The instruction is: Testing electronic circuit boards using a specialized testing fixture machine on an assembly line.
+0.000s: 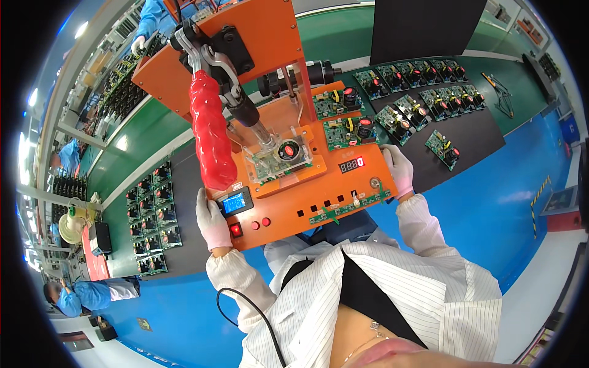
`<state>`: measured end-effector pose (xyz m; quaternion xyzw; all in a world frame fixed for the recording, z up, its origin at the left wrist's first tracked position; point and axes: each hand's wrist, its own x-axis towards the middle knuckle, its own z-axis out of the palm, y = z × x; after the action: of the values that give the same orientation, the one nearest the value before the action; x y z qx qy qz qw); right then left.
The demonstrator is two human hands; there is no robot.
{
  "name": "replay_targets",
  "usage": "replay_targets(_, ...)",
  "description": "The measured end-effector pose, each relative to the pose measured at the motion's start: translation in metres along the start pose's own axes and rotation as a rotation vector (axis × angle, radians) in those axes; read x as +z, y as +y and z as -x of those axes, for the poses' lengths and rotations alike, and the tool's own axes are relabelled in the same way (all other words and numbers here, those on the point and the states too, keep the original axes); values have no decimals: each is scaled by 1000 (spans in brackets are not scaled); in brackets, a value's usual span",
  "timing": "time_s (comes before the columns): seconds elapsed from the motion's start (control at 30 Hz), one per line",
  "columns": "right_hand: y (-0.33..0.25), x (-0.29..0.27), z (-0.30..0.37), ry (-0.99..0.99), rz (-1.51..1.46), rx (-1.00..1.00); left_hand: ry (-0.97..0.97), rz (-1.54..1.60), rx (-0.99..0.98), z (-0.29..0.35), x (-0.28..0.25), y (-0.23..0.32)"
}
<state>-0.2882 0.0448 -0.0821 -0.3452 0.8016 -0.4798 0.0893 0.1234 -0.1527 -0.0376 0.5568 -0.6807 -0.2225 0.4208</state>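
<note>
An orange test fixture point(288, 221) stands in front of me. A circuit board point(270, 172) with a round black part sits in its clear holder, under a toggle clamp with a red handle point(210, 129). My left hand point(213, 222), in a white glove, rests against the fixture's left side by the small blue display point(234, 202), fingers stretched out. My right hand point(400, 170), also gloved, lies along the right side near the red digit display point(352, 164), its fingers extended. Neither hand holds a loose thing. A narrow green board strip point(350, 207) lies along the fixture's near edge.
Two circuit boards point(350, 132) lie on the fixture's right part. More boards point(451, 101) stand in rows on the black mat at right, one board point(443, 150) apart. Another group point(153, 214) is at left. Co-workers in blue point(92, 295) are at left and far back.
</note>
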Motion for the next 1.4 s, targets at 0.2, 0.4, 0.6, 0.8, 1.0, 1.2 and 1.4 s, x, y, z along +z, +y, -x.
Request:
replay_targets(0.2, 9, -3, -2, 18, 16, -5, -42, -46, -4, -3, 15, -3)
replay_targets(0.4, 4, 6, -2, 36, -10, -36, 11, -182, 47, 0, -4, 10)
replay_targets(0.6, 16, 8, -1, 19, -48, -84, 55, -223, 42, 4, 0, 8)
replay_targets(0.8, 16, 7, -2, 13, -57, -84, -27, -250, -124, 5, -7, 35)
replay_targets(1.0, 18, 6, -5, 1, -28, -91, 46, -184, -62, 5, 0, 25)
replay_targets(1.2, 17, 7, -4, -9, -16, -74, 36, -232, -80, 6, -3, 28)
replay_targets(1.4, 15, 5, -3, -7, -12, -82, 4, -281, -87, 6, -6, 35)
